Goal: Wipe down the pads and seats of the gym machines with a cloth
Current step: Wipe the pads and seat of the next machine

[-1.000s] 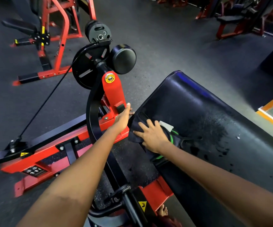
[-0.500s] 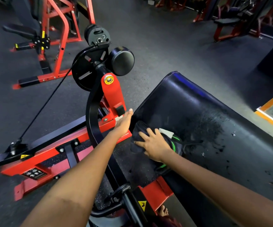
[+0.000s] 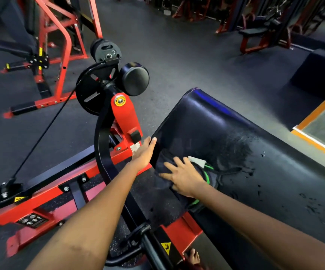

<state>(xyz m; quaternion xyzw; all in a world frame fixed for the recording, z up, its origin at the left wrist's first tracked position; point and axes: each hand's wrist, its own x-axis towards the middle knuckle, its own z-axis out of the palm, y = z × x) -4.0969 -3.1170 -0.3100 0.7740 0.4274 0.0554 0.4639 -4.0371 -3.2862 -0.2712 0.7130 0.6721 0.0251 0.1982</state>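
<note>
Head view, left to right: red frame (image 3: 46,199) runs out of shot at the left edge. Left hand (image 3: 143,153), fingers straight, rests against the pad (image 3: 226,133) edge; palm side hidden. Right hand (image 3: 183,177), fingers spread, presses the dark cloth (image 3: 162,162) flat on the pad's near-left corner. Cloth blends into the pad, outline hard to trace. Pad's right end is cut off.
</note>
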